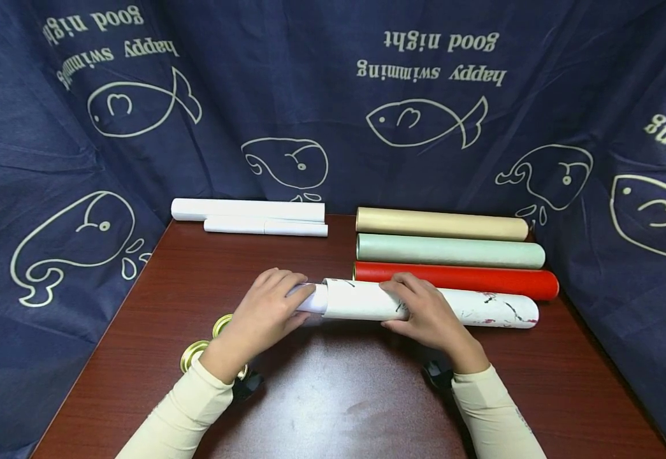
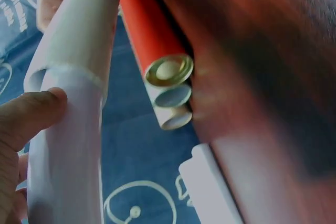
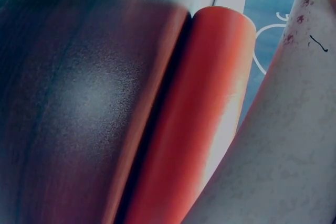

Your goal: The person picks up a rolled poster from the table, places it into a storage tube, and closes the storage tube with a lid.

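My left hand [image 1: 275, 309] grips a rolled sheet of white paper [image 1: 318, 298], its thumb lying along the roll in the left wrist view. One end of that roll is inside the open left mouth of a white cardboard tube [image 1: 358, 298] with a dark and reddish floral pattern. How deep it reaches is hidden by the tube wall. Around the tube's middle, my right hand [image 1: 424, 312] holds it from above. The right wrist view shows the patterned tube wall [image 3: 278, 129] and only a bit of a fingertip at the edge.
Behind the patterned tube lie a red tube [image 1: 505, 280], a pale green tube [image 1: 450, 250] and a gold tube [image 1: 441, 224]. White paper rolls [image 1: 246, 209] lie at the back left. Gold lids [image 1: 194, 354] sit by my left wrist. A blue curtain [image 1: 321, 95] surrounds the table [image 1: 321, 401].
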`<action>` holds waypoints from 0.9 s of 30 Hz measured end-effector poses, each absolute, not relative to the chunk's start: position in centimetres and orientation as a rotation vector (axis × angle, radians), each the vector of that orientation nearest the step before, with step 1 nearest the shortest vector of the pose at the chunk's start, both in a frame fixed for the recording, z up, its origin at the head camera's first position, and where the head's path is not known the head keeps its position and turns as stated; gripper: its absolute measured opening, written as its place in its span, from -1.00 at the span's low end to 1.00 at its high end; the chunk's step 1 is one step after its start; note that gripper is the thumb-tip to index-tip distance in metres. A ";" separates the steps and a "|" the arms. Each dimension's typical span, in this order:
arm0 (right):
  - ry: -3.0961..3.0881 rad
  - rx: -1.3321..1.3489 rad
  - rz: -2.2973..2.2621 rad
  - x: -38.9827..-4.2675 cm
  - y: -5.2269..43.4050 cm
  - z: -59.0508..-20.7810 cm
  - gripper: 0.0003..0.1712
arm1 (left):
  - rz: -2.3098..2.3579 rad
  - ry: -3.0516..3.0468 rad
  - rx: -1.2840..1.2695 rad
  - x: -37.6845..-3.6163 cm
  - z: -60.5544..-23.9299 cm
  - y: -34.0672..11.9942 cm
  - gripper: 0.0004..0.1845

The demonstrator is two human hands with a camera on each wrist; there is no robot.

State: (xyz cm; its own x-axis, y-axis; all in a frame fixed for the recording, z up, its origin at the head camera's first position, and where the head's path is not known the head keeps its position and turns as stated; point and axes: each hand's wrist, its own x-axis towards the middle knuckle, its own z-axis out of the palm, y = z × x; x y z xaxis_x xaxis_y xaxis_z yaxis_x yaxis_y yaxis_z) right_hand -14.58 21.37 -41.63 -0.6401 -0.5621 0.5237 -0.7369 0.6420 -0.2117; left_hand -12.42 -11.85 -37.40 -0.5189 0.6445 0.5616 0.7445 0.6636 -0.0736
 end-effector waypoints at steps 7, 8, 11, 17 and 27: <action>-2.441 1.017 0.576 -14.4 21.4 -41.8 -0.19 | -0.260 -2.357 -1.013 -11.8 -36.6 -14.8 -0.44; -2.441 1.017 0.576 -14.4 21.4 -41.8 -0.19 | -0.262 -2.361 -1.007 -11.6 -36.6 -15.1 -0.44; -2.446 1.015 0.573 -14.3 21.4 -41.9 -0.20 | -0.272 -2.375 -0.981 -11.4 -36.7 -15.9 -0.43; -2.453 1.011 0.567 -14.3 21.5 -41.8 -0.20 | -0.284 -2.386 -0.969 -11.4 -37.0 -16.0 -0.45; -2.438 1.031 0.572 -14.5 21.3 -41.8 -0.21 | -0.343 -2.348 -1.048 -11.9 -38.0 -13.6 -0.48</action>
